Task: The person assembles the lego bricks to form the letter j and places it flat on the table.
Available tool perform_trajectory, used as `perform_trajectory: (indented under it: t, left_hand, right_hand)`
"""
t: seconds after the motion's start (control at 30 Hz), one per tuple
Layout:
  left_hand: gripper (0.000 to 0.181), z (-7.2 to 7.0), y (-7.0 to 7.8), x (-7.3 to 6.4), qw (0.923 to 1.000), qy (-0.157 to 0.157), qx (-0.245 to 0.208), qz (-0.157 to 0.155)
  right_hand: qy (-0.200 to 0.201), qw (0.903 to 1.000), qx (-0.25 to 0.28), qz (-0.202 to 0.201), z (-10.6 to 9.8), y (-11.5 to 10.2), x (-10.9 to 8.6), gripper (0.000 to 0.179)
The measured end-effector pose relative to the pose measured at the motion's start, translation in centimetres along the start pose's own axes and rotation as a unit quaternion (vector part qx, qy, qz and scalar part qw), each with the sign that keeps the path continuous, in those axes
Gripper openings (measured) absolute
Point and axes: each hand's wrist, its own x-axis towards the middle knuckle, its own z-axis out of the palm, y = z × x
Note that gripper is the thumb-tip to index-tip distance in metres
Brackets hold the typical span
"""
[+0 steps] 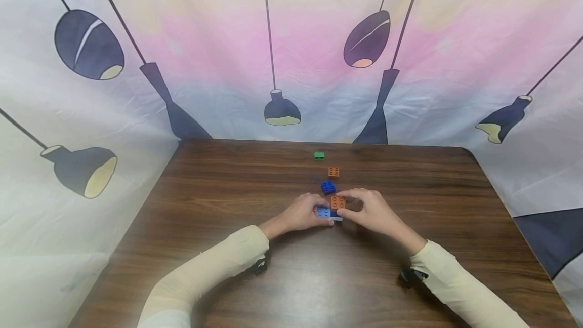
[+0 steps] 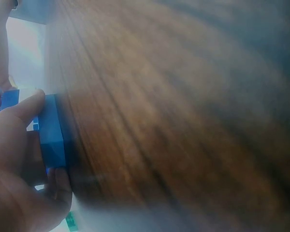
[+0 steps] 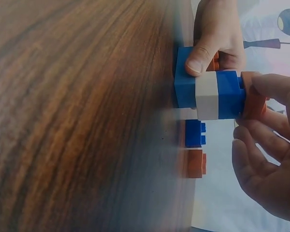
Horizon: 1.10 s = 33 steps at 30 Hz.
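Note:
My left hand (image 1: 301, 212) grips the low part of a small toy-brick build, its thumb on the side of a blue base brick (image 3: 183, 89). Above that base come a white brick (image 3: 207, 96) and a dark blue brick (image 3: 229, 94). At the top, an orange brick (image 1: 338, 202) is pinched by the thumb and fingers of my right hand (image 1: 374, 210), right at the dark blue brick. A light blue brick top (image 1: 324, 212) shows between the hands, with another orange brick partly hidden by the left fingers.
Beyond the hands, three loose bricks stand in a rough line: a dark blue brick (image 1: 328, 187), an orange brick (image 1: 334, 171) and a green brick (image 1: 319, 156). The brown wooden table (image 1: 218, 176) ends at a printed cloth backdrop (image 1: 237, 75).

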Motion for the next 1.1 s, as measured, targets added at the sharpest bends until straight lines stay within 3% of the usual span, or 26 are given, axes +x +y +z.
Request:
perform_trajectory:
  t: [0.5, 1.1]
  left_hand:
    - [0.044, -0.15, 0.04, 0.08, 1.0, 0.0, -0.002, 0.002]
    - [0.044, -0.11, 0.18, 0.0, 1.0, 0.001, -0.005, 0.003]
  right_hand:
    - [-0.025, 0.9996, 0.004, 0.009, -0.27, 0.12, 0.34, 0.04]
    - [-0.022, 0.9997, 0.011, 0.006, -0.1, 0.22, 0.43, 0.037]
